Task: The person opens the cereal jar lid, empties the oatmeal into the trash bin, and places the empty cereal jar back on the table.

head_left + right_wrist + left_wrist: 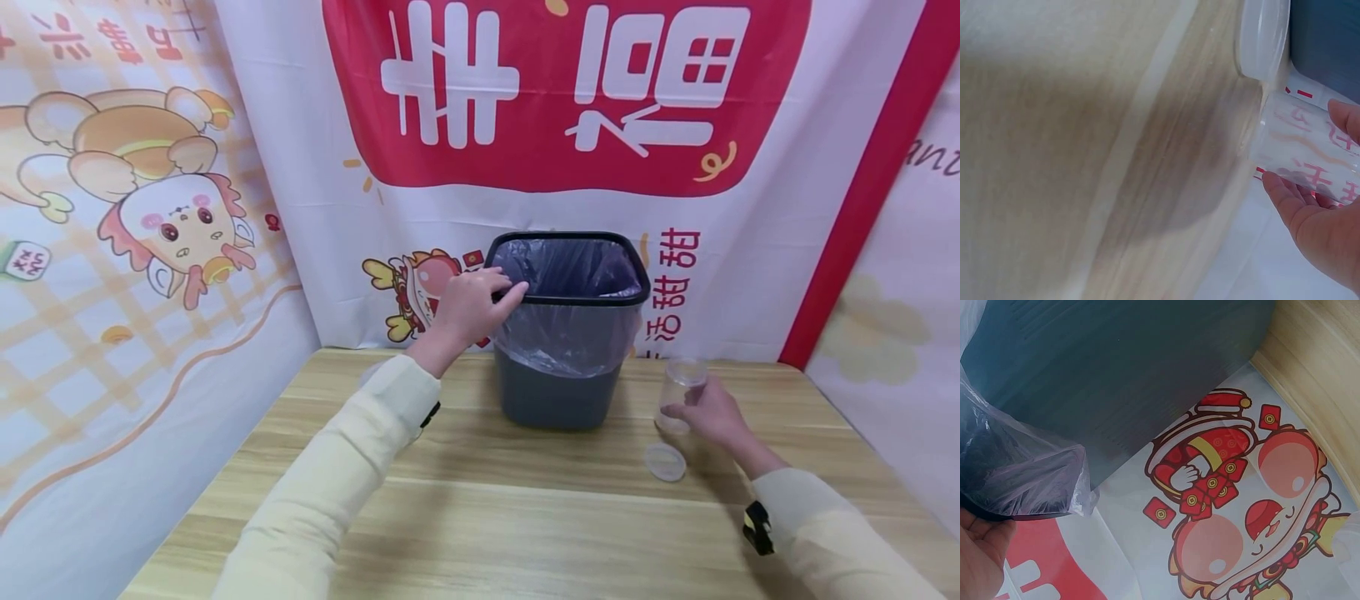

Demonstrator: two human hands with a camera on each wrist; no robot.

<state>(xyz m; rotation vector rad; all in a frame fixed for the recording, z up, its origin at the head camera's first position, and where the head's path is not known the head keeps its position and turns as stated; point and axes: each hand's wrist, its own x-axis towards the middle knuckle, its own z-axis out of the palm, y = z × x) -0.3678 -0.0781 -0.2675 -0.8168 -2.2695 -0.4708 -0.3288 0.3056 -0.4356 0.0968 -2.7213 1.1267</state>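
Observation:
A dark grey trash bin (558, 396) with a black rim stands upright on the table, lined with a clear plastic bag (555, 333) folded over its rim. At the bin's left rim, my left hand (476, 304) grips the edge with its fingers and thumb; the left wrist view shows part of this hand (984, 556) at the rim. My right hand (716, 412) holds a clear, see-through jar (684, 375) standing right of the bin, with thumb and fingers on opposite sides (1310, 240). A round translucent lid (665, 462) lies in front of the jar.
The wooden table (525, 533) ends at a printed cloth backdrop (285, 208) just behind the bin. Another clear object (370, 372) is partly hidden behind my left forearm. Cloth walls stand on the left and right sides.

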